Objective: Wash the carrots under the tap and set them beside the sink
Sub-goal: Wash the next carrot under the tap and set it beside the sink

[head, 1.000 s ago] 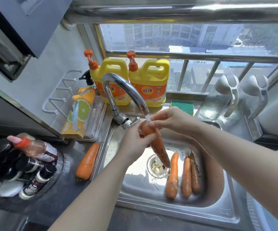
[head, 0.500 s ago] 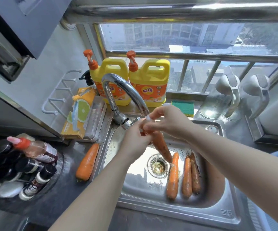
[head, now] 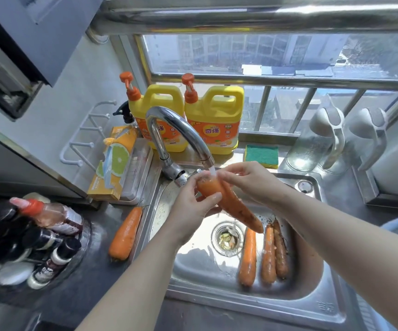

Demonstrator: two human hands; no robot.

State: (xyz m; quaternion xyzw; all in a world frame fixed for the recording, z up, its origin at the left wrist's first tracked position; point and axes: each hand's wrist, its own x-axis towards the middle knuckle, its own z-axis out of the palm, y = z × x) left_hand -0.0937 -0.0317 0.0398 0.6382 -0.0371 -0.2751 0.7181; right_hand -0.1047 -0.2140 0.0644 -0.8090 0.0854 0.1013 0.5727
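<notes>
Water runs from the chrome tap [head: 183, 134] onto the thick end of a carrot [head: 236, 209] held over the steel sink [head: 312, 304]. My left hand [head: 193, 211] grips its upper part from below, thumb across it. My right hand [head: 248, 180] holds the top end from the right, fingers curled at the water stream. The carrot's tip points down right toward the drain [head: 227, 238]. Three carrots [head: 264, 254] lie side by side on the sink floor, right of the drain. One clean carrot [head: 126, 232] lies on the dark counter left of the sink.
Two yellow detergent jugs [head: 214, 120] and a green sponge [head: 261, 155] stand behind the sink. An orange box [head: 114, 166] sits in a clear tray at the left. Sauce bottles [head: 35, 235] crowd the left counter. Clear jugs [head: 317, 142] stand at the right.
My right hand has slid back up to the carrot's top end, and the carrot has tilted a little more toward the right. The other carrots have not moved.
</notes>
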